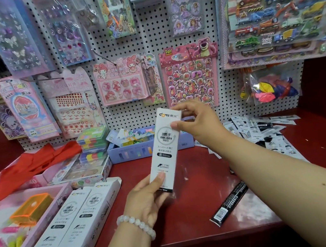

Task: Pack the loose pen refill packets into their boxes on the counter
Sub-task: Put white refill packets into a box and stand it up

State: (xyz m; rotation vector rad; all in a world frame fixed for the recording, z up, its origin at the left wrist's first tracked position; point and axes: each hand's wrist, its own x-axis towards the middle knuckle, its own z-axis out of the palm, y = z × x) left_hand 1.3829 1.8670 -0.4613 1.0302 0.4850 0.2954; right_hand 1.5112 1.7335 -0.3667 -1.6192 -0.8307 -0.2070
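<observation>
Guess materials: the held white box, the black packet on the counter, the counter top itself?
White refill box: looks like matte printed cardboard, with crisp folded edges; left hand and right hand grip its ends.
Black refill packet: probably thin plastic film, glossy, flat, printed barcode.
Counter: hard dark-red surface, semi-gloss with soft reflections; painted wood or laminate, cannot tell which.

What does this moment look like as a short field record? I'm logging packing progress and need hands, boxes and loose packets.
left hand: grips the bottom end of the held box
right hand: pinches the held box's top end
held box: white, upright, above the counter
other boxes: two white boxes lying side by side at left
loose packets: pile at right; one black packet lying apart, nearer the person
</observation>
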